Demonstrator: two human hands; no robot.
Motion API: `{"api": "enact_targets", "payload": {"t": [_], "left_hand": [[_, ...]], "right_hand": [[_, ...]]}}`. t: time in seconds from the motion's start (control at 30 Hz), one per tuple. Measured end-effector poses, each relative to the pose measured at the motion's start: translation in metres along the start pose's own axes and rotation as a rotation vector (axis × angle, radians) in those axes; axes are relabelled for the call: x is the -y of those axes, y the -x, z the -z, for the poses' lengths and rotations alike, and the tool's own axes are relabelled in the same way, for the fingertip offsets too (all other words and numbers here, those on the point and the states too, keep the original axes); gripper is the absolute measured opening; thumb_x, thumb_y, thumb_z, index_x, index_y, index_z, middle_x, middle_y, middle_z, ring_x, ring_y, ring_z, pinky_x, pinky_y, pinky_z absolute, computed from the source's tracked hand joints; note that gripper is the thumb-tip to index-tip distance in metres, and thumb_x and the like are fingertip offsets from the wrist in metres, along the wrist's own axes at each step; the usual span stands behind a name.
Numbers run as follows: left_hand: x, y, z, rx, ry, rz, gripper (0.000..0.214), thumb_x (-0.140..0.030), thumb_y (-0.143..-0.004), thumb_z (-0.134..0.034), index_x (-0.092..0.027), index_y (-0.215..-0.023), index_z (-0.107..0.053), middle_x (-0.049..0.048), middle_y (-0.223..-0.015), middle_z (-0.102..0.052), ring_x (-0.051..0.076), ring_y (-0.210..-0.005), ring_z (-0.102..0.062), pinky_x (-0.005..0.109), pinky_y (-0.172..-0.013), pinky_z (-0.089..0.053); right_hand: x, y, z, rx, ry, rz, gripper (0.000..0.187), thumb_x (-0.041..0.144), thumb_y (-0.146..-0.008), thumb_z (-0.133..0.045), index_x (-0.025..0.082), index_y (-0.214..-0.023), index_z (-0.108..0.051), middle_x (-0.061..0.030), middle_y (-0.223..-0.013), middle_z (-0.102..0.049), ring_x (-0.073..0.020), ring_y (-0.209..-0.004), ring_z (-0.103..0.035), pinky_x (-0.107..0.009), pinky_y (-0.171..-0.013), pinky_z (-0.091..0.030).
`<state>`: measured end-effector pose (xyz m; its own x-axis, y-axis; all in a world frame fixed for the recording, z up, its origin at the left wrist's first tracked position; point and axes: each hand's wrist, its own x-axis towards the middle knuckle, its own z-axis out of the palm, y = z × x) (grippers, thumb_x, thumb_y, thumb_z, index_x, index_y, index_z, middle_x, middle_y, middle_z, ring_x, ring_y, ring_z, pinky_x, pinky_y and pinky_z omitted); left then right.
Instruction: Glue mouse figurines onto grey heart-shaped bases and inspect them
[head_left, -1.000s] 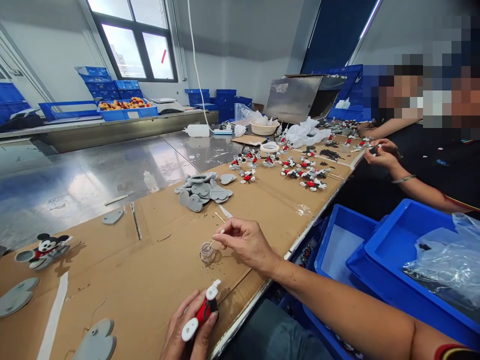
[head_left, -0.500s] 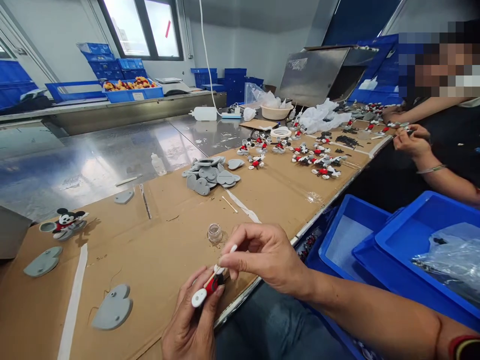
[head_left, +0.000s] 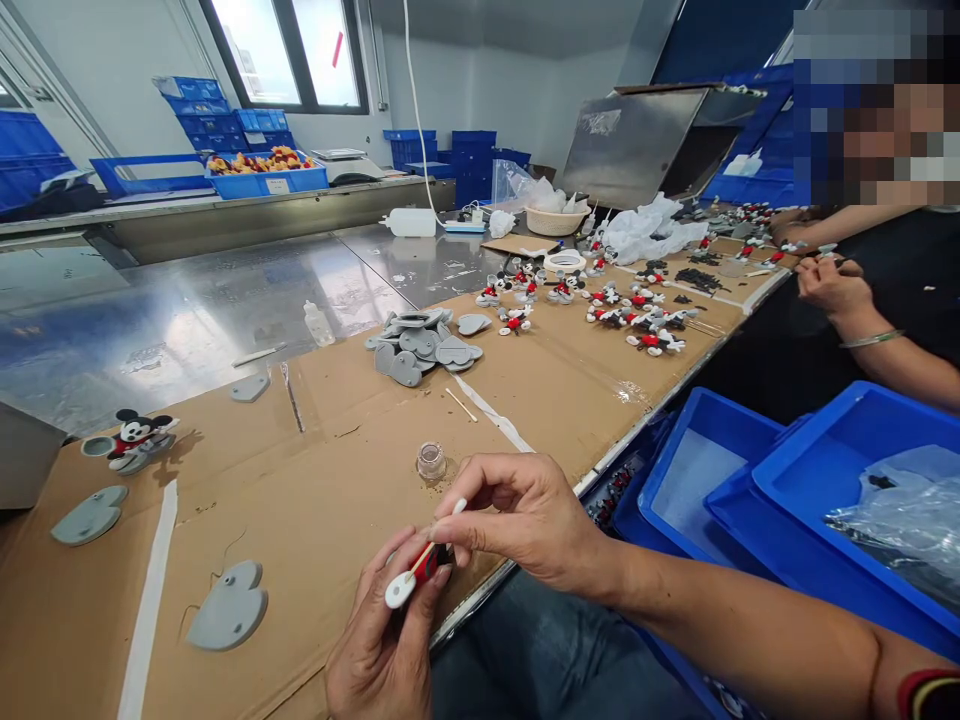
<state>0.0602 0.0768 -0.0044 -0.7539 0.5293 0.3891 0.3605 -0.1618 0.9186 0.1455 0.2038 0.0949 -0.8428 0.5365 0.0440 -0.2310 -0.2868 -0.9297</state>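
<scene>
My left hand (head_left: 386,625) is closed around a small red, black and white figurine (head_left: 427,566), its white foot (head_left: 400,590) toward me. Pinched between the thumb and fingers of my right hand (head_left: 517,515) is a cotton swab (head_left: 459,506), slanting down over the figurine with its lower end by the white foot. My fingers hide part of the figurine. Just beyond my hands stands a small clear glass jar (head_left: 430,461). A grey heart-shaped base (head_left: 227,607) lies to the left, and another swab (head_left: 461,405) rests farther up the cardboard (head_left: 315,520).
A pile of grey bases (head_left: 420,345) lies mid-table, with several mouse figurines (head_left: 637,310) beyond. One assembled mouse figurine (head_left: 135,440) stands at far left. Blue bins (head_left: 705,470) are at the right, below the table edge. A co-worker's hand (head_left: 832,285) is at the far right.
The cotton swab and my right hand have shifted slightly over the figurine, with the swab's lower end nearer the white foot. The view has moved a little.
</scene>
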Motion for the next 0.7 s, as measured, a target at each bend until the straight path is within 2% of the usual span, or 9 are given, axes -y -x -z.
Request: {"api": "enact_targets", "payload": {"t": [0.1,0.23,0.37,0.53,0.7], "left_hand": [[0.004,0.0,0.001,0.041,0.005,-0.061,0.028,-0.022,-0.083,-0.072,-0.033,-0.109,-0.073,-0.0041,-0.108,-0.072,0.013,-0.105,-0.066,0.017,-0.096,-0.05],[0.001,-0.001,-0.002,0.027,-0.011,-0.085,0.027,-0.019,-0.083,-0.072,-0.031,-0.108,-0.073,-0.0041,-0.107,-0.073,0.013,-0.103,-0.066,0.018,-0.097,-0.049],[-0.009,-0.001,-0.008,-0.018,0.04,-0.062,0.022,-0.02,-0.083,-0.072,-0.029,-0.102,-0.074,-0.004,-0.103,-0.073,0.014,-0.099,-0.067,0.02,-0.098,-0.048],[-0.022,0.0,-0.014,-0.091,0.042,0.021,0.015,-0.029,-0.083,-0.073,-0.026,-0.098,-0.075,-0.0007,-0.103,-0.073,0.018,-0.098,-0.067,0.029,-0.101,-0.048],[-0.018,-0.001,-0.009,-0.053,0.025,-0.001,0.015,-0.03,-0.084,-0.072,-0.025,-0.097,-0.076,0.0002,-0.103,-0.073,0.018,-0.095,-0.068,0.026,-0.097,-0.051]], "right_hand": [[0.006,0.0,0.002,-0.053,0.03,0.01,0.026,0.029,-0.064,-0.089,0.014,-0.07,-0.069,0.0014,-0.062,-0.066,-0.0078,-0.054,-0.06,-0.018,-0.055,-0.05],[0.012,-0.001,0.009,-0.121,0.095,0.066,0.028,0.033,-0.063,-0.089,0.015,-0.068,-0.068,0.0013,-0.06,-0.064,-0.0086,-0.052,-0.059,-0.019,-0.054,-0.051],[0.012,-0.001,0.017,-0.158,0.12,0.1,0.026,0.031,-0.063,-0.089,0.015,-0.067,-0.069,0.0014,-0.061,-0.065,-0.0081,-0.051,-0.059,-0.018,-0.052,-0.049],[0.01,0.0,0.024,-0.171,0.154,0.118,0.023,0.027,-0.065,-0.088,0.014,-0.067,-0.069,0.0019,-0.061,-0.065,-0.0063,-0.052,-0.058,-0.016,-0.052,-0.047],[0.004,-0.001,0.027,-0.167,0.165,0.095,0.026,0.03,-0.065,-0.088,0.013,-0.069,-0.069,0.0018,-0.062,-0.065,-0.007,-0.052,-0.058,-0.017,-0.052,-0.048]]}}
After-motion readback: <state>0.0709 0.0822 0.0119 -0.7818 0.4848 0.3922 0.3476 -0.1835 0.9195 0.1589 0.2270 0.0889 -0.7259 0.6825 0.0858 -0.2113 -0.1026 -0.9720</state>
